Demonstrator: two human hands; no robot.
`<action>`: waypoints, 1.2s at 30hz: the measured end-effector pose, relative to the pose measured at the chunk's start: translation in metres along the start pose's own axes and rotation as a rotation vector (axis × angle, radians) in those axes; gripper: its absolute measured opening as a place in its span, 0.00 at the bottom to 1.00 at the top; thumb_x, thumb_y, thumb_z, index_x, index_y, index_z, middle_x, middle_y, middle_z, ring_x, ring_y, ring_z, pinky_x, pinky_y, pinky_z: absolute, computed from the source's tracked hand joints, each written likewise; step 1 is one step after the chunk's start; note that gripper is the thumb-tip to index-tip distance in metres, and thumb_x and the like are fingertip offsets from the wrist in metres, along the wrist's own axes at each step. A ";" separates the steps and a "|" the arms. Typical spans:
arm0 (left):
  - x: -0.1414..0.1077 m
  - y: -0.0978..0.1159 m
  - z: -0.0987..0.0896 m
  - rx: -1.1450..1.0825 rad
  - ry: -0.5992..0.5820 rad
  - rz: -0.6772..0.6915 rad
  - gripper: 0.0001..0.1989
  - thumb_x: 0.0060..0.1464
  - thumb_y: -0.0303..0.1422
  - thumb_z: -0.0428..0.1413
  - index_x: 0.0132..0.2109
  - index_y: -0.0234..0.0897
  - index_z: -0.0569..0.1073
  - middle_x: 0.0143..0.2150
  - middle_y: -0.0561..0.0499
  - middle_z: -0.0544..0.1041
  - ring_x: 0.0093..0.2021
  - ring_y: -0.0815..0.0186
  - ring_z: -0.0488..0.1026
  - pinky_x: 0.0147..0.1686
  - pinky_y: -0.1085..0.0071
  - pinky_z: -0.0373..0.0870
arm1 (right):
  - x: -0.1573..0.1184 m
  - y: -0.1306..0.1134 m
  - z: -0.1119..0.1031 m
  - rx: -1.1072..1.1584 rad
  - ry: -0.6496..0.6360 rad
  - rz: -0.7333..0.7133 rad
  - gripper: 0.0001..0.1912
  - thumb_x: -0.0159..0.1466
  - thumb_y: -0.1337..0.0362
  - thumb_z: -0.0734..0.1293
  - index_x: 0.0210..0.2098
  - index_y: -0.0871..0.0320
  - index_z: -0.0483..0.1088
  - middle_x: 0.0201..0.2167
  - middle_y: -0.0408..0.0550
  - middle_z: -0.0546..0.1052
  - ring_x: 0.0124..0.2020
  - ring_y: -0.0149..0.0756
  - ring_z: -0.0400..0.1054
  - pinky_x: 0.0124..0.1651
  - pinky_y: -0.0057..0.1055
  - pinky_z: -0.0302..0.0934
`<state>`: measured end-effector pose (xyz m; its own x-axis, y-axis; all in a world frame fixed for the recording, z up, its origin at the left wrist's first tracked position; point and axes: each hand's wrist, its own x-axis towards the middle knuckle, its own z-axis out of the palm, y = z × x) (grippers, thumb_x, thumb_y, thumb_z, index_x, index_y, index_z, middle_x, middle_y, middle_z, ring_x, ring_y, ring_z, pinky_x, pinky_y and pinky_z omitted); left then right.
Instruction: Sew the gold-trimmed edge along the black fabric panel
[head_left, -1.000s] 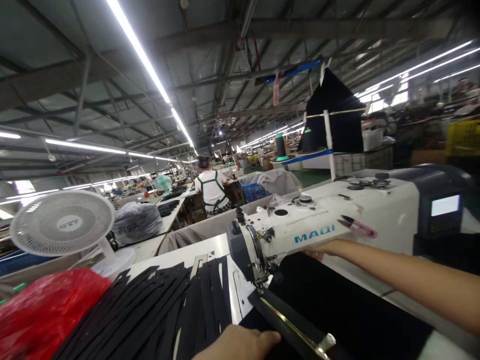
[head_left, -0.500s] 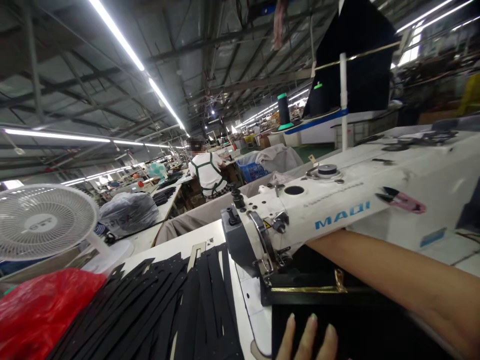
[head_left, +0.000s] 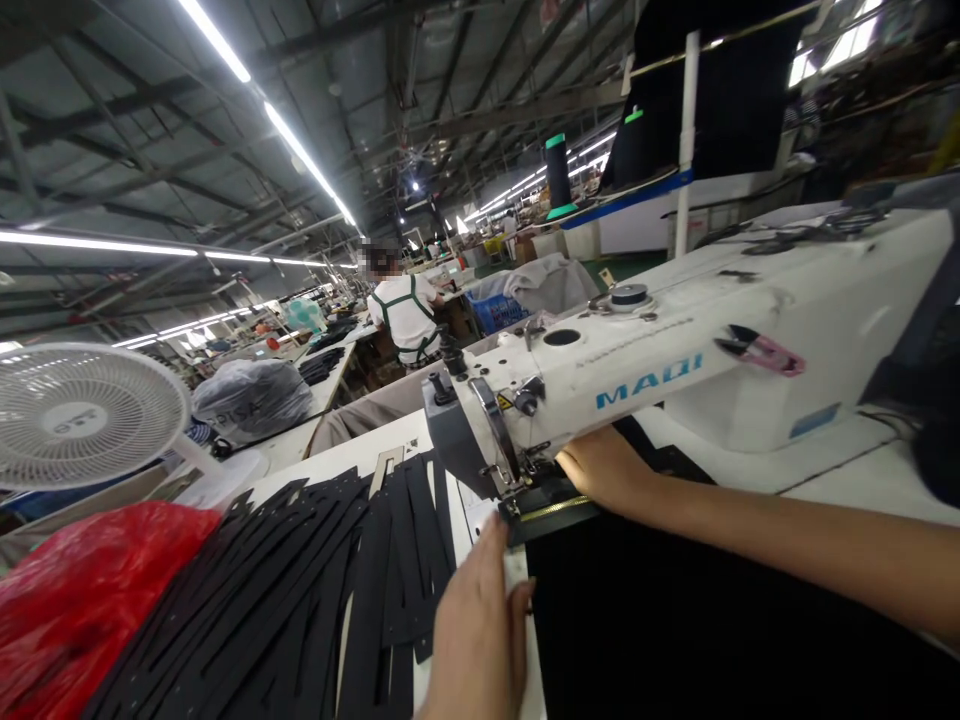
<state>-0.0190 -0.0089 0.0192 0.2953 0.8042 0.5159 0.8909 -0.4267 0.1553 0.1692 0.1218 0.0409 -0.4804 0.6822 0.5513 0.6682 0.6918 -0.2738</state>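
A black fabric piece (head_left: 660, 610) with a gold-toothed zipper (head_left: 555, 508) lies on the bed of a white sewing machine (head_left: 645, 370). The zipper's left end is at the presser foot, under the needle area. My left hand (head_left: 476, 630) is at the fabric's left edge, fingers stretched forward beside the presser foot, thumb apart near the edge. My right hand (head_left: 611, 475) reaches in from the right and rests on the fabric just behind the zipper, beneath the machine arm. Its fingers are mostly hidden, so their grip does not show. The zipper pull is out of sight.
Black strips (head_left: 300, 580) lie piled left of the machine, with a red plastic bag (head_left: 90, 590) and a white fan (head_left: 82, 420) beyond. Pink-handled thread snips (head_left: 769, 352) sit against the machine arm. A person (head_left: 405, 305) works farther back.
My left hand has moved forward and left, from on the fabric to its edge by the presser foot. My right hand has drawn back into view, near the zipper. The view has shifted.
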 end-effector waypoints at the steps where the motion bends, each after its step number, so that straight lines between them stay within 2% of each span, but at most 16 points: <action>1: 0.004 -0.006 -0.001 0.055 0.002 0.014 0.22 0.57 0.24 0.47 0.59 0.32 0.58 0.55 0.37 0.69 0.55 0.56 0.68 0.51 0.58 0.70 | -0.010 -0.006 0.001 -0.001 -0.013 -0.031 0.06 0.63 0.68 0.62 0.32 0.60 0.71 0.34 0.51 0.73 0.40 0.41 0.67 0.46 0.41 0.60; 4: 0.018 -0.017 0.007 0.105 0.001 0.094 0.14 0.57 0.22 0.47 0.49 0.32 0.69 0.49 0.40 0.74 0.50 0.56 0.72 0.50 0.57 0.71 | -0.035 -0.025 0.009 0.043 -0.082 -0.158 0.09 0.61 0.72 0.61 0.38 0.60 0.71 0.40 0.53 0.74 0.44 0.42 0.66 0.50 0.42 0.58; 6: 0.023 -0.018 0.015 0.076 0.002 0.107 0.12 0.57 0.21 0.47 0.45 0.33 0.72 0.48 0.41 0.75 0.50 0.58 0.72 0.51 0.59 0.70 | -0.042 -0.033 0.013 0.065 -0.140 -0.196 0.13 0.61 0.74 0.58 0.41 0.61 0.71 0.44 0.53 0.73 0.46 0.42 0.65 0.52 0.42 0.57; 12: 0.026 -0.017 0.016 0.045 -0.050 0.131 0.12 0.58 0.21 0.47 0.42 0.32 0.74 0.48 0.41 0.75 0.50 0.59 0.72 0.52 0.61 0.69 | -0.037 -0.032 0.012 0.091 -0.235 -0.194 0.13 0.64 0.74 0.57 0.41 0.63 0.71 0.47 0.53 0.72 0.45 0.41 0.64 0.49 0.39 0.59; 19: 0.030 -0.021 0.016 0.060 -0.043 0.172 0.12 0.59 0.22 0.46 0.42 0.33 0.73 0.46 0.42 0.76 0.49 0.59 0.73 0.50 0.61 0.70 | -0.037 -0.031 0.010 0.074 -0.246 -0.214 0.14 0.63 0.75 0.56 0.43 0.63 0.71 0.47 0.54 0.71 0.46 0.40 0.64 0.51 0.38 0.59; 26: 0.032 -0.016 0.018 0.011 -0.081 0.044 0.09 0.58 0.22 0.49 0.39 0.34 0.73 0.47 0.44 0.75 0.50 0.61 0.71 0.52 0.63 0.68 | -0.033 -0.025 0.017 0.071 -0.223 -0.223 0.16 0.62 0.76 0.55 0.43 0.63 0.71 0.44 0.55 0.73 0.46 0.42 0.66 0.50 0.39 0.61; 36: 0.033 -0.016 0.017 0.058 -0.051 0.015 0.09 0.56 0.20 0.51 0.34 0.34 0.73 0.43 0.46 0.77 0.46 0.63 0.73 0.49 0.68 0.70 | -0.029 -0.027 0.019 0.101 -0.144 -0.256 0.16 0.62 0.76 0.54 0.40 0.61 0.71 0.41 0.54 0.73 0.44 0.42 0.68 0.47 0.37 0.64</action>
<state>-0.0174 0.0315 0.0198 0.3251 0.8184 0.4738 0.9041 -0.4160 0.0982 0.1541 0.0874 0.0172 -0.7059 0.5043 0.4974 0.4588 0.8605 -0.2214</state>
